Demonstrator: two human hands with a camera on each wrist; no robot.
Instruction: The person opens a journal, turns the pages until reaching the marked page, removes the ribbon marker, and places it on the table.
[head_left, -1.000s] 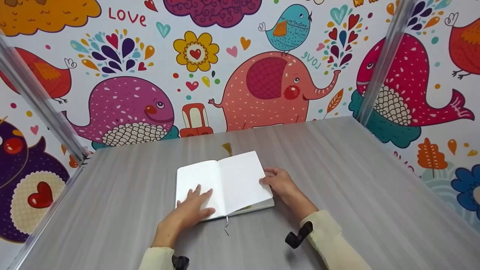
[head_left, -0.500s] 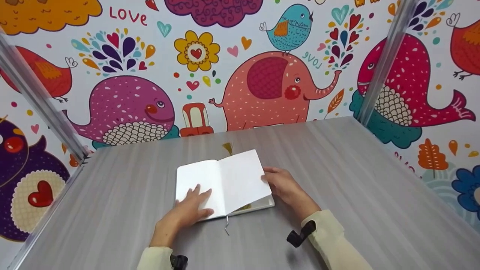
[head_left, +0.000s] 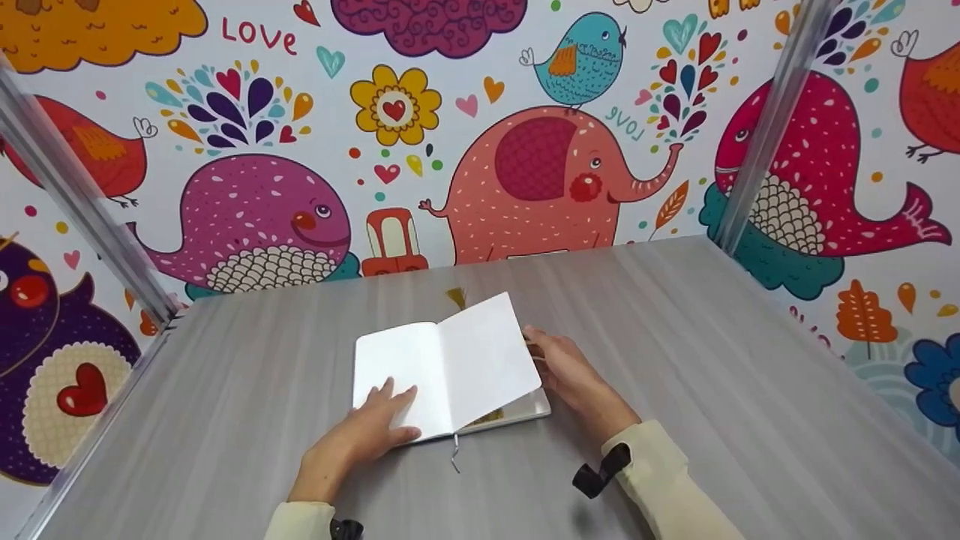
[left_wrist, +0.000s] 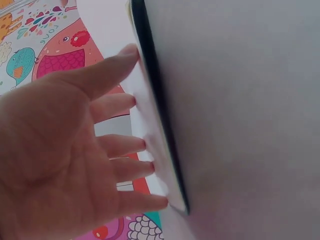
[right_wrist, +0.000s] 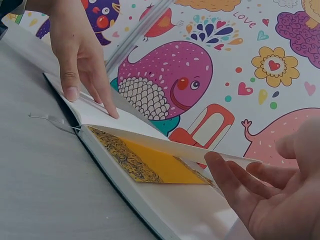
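Note:
An open notebook with blank white pages lies mid-table. My left hand rests on its left page, fingers spread. On the other side, my right hand touches the outer edge of a raised page. In the right wrist view, its fingertips meet that edge from beneath, with fingers gently bent. Under the raised page lies a yellow card with a dark ornate border, mostly hidden from the head view. A gold tassel sticks out beyond the notebook's top edge. A thin ribbon hangs from its bottom.
The grey wood-grain table extends around the notebook. Behind it stands a wall printed with cartoon animals, with metal posts at both sides. Black wrist mounts sit on the pale sleeves.
The raised page tilts up further on its right side, showing more underneath. My left hand has slid slightly down and left across the page. My right fingers have shifted at the page edge.

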